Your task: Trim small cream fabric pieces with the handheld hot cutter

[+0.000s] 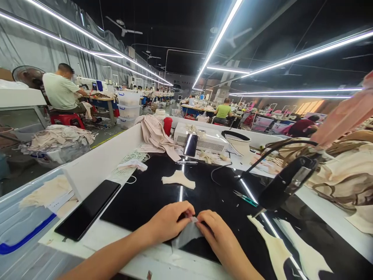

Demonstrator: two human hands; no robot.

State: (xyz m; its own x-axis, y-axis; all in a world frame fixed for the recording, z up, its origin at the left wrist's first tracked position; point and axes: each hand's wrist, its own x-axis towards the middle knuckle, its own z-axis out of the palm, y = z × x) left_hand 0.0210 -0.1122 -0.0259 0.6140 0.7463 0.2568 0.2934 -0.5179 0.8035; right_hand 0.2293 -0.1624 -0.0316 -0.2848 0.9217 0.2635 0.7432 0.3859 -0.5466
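Both my hands pinch the upper edge of a thin, greyish see-through piece [189, 234] over the near part of the black glossy work surface [145, 202]. My left hand [170, 221] has thumb and fingertips closed on it from the left. From the right, my right hand [214, 229] grips the same edge, its fingertips close to the left ones. Whether the piece is fabric or film, I cannot tell. Beyond my hands lies a small cream fabric piece [178, 179], flat on the black surface. Two larger cream cut pieces [272, 245] lie to the right.
Teal-handled thread snips [245, 197] lie right of centre. A black corded device [287, 186] stands beyond them. A large black phone [89, 208] rests on the left ledge. At the back are a white vented box [201, 139], an upright phone [190, 145] and heaped fabric [159, 134].
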